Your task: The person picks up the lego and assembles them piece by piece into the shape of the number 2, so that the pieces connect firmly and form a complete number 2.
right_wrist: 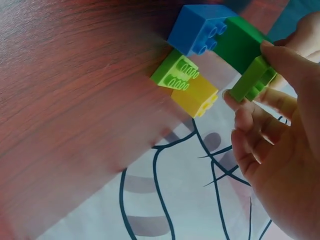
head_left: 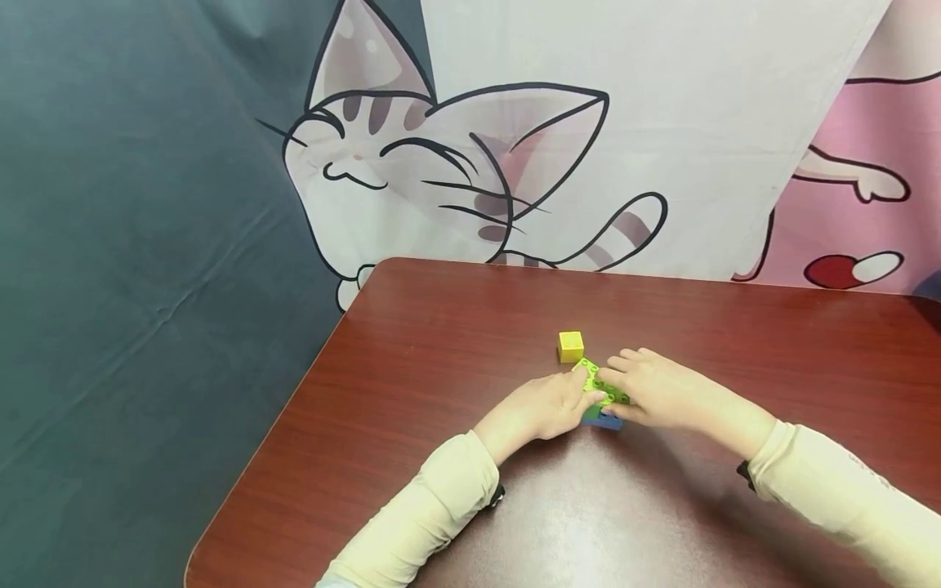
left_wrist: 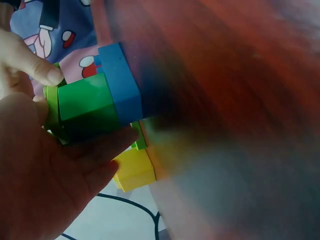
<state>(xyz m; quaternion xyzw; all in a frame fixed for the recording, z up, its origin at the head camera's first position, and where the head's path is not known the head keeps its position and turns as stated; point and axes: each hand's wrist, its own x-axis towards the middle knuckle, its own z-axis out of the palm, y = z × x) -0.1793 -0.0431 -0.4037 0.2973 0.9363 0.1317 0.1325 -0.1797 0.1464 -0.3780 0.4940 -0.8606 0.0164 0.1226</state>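
A dark green brick (left_wrist: 87, 100) stands on a blue brick (right_wrist: 200, 27), whose exposed studs show beside it. A thin light green brick (right_wrist: 252, 80) is at the top of the dark green one. My right hand (head_left: 662, 392) pinches the light green brick between thumb and fingers. From the other side, my left hand (head_left: 540, 407) curls its fingers about the dark green brick. Beyond the blue brick, another light green brick (right_wrist: 174, 71) lies on the table. Whether the thin brick is fully seated, I cannot tell.
A yellow brick (head_left: 570, 346) stands just past the stack, beside the second light green brick. Everything rests on a reddish-brown table (head_left: 412, 367). A cloth printed with a cartoon cat (head_left: 412, 171) hangs behind its far edge.
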